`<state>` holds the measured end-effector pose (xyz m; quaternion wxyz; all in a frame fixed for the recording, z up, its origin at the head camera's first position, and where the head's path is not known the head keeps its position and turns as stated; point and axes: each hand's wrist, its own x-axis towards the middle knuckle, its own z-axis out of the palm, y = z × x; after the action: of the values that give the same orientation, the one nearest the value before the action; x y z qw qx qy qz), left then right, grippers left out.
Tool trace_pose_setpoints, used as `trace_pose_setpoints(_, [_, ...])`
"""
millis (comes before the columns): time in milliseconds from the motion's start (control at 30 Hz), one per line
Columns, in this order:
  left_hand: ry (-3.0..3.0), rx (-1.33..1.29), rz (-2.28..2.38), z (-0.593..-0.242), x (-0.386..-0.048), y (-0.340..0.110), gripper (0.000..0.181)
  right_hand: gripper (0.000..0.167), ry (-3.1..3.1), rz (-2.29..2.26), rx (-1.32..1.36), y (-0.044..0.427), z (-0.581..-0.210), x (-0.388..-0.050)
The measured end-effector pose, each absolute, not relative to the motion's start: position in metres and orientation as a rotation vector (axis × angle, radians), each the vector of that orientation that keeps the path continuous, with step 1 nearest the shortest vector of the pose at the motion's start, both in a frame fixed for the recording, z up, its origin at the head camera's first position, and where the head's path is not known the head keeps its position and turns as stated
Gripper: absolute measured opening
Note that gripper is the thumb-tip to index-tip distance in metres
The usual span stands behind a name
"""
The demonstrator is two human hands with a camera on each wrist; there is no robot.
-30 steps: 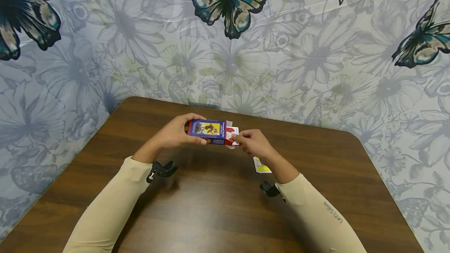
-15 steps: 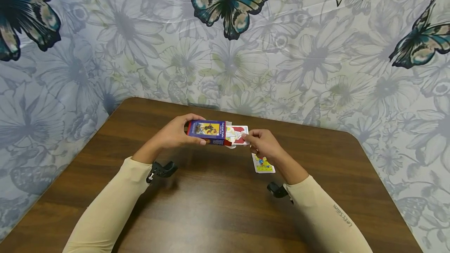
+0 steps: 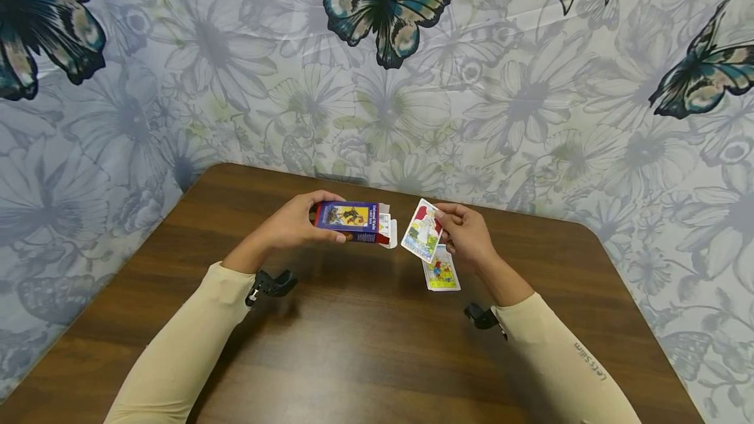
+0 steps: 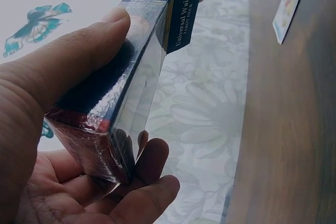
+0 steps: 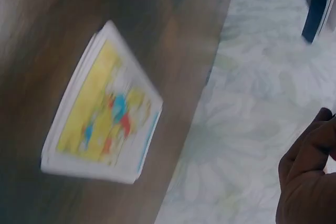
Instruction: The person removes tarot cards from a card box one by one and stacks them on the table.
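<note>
My left hand (image 3: 300,220) grips a blue and red tarot deck box (image 3: 347,216) by its closed end, thumb along the near side. "Universal Waite Tarot Deck" can be read on the box's flap (image 4: 184,17) in the left wrist view. White flaps stand out at the open right end, with a card edge showing inside. To the right, my right hand (image 3: 468,234) pinches a tarot card (image 3: 423,231) with a red and white picture, tilted and apart from the box. Just below it, a small stack of tarot cards (image 3: 442,275) with a yellow picture on top lies face up.
A dark brown wooden table (image 3: 353,345) lies under both arms. Behind its far edge hangs a pale flowered cloth (image 3: 247,84) with teal butterflies. Each wrist wears a black strap device (image 3: 273,283).
My right hand has drawn the card out of the box and moved right, tilting it and bringing it over the stack's far end. The left hand and box stay in place.
</note>
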<state>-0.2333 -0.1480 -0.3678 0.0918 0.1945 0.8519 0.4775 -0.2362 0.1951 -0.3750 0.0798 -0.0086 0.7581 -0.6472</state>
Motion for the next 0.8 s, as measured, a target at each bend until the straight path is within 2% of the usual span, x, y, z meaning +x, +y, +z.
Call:
trace_pose_setpoints(200, [2.524,0.575,1.432,-0.367,-0.232,-0.148,0.073,0.039,2.429,-1.723,0.028,0.22,-0.382,-0.25])
trace_pose_setpoints(433, [2.519,0.565,1.428,-0.368,-0.232,-0.147,0.074,0.034,2.61,-1.258,0.055,0.242,-0.404,-0.266])
trace_pose_setpoints(800, [2.523,0.573,1.43,-0.369,-0.235,-0.148,0.073,0.025,2.853,-0.807,-0.079,0.233,-0.431,-0.272])
